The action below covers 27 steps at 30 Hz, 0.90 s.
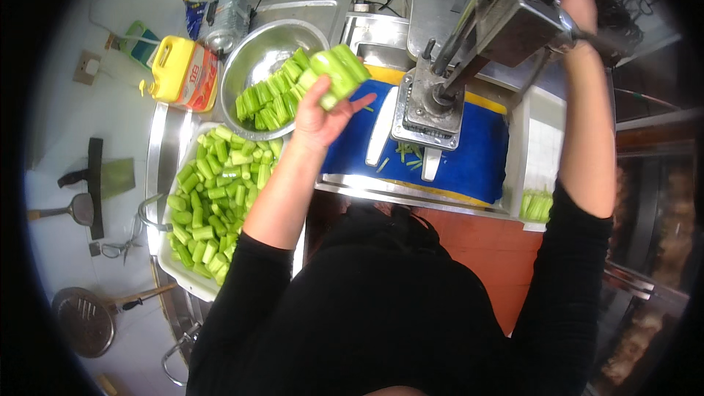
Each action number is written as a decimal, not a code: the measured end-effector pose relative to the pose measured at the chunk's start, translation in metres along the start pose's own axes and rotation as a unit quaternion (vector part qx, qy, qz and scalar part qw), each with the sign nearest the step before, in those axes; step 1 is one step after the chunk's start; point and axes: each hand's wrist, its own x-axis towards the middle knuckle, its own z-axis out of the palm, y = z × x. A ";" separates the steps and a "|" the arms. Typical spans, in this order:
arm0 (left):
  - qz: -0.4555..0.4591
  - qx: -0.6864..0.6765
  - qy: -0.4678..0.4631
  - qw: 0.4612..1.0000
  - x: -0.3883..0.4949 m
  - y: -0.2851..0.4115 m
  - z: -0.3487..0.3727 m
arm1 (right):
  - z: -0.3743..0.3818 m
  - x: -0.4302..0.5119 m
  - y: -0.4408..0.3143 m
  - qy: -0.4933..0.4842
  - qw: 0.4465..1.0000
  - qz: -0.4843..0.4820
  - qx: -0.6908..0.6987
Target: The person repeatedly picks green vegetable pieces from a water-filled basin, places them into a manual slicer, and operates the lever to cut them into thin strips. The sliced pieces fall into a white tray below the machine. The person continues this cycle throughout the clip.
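My left hand point(322, 121) holds several short celery-like green stalk pieces point(342, 69) side by side, above the right rim of a steel bowl point(234, 74). More ridged green pieces point(269, 96) lie inside that bowl. A metal hand-press vegetable cutter point(429, 104) stands before me on a blue cloth point(478, 143), its block low between white feet. Thin green strips point(410, 157) are scattered beneath it. My right hand point(577, 3) is raised at the top edge, beside the cutter's upper block and lever; it is blurred and partly cut off, so its grip is unclear.
At left, a white basin point(190, 285) is full of cut green pieces. A yellow jug point(179, 71) stands behind it. To the right, a white container point(542, 143) holds thin green strips. A cleaver point(115, 179) and spatula point(81, 209) hang on the left wall.
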 end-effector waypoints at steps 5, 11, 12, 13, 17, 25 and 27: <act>0.043 0.059 0.032 0.997 -0.001 -0.038 -0.001 | 0.010 -0.159 -0.012 0.027 0.998 -0.059 0.016; 0.110 0.210 0.023 0.971 0.000 -0.059 0.013 | -0.038 -0.043 -0.106 -0.027 0.964 -0.204 -0.169; 0.116 0.232 0.010 0.966 0.004 -0.062 0.018 | -0.049 -0.011 -0.100 -0.031 0.952 -0.191 -0.236; 0.124 0.252 -0.007 0.960 0.011 -0.068 0.023 | -0.041 -0.004 -0.098 -0.001 0.979 -0.071 -0.192; 0.171 0.350 -0.066 0.918 0.024 -0.077 0.021 | -0.003 -0.028 -0.014 -0.001 0.991 0.062 0.118; 0.147 0.654 -0.191 0.717 0.048 -0.081 0.021 | 0.082 -0.204 0.078 -0.189 0.956 0.063 -0.213; 0.105 0.666 -0.215 0.707 0.044 -0.073 0.024 | 0.080 -0.202 0.054 -0.142 0.956 -0.014 -0.257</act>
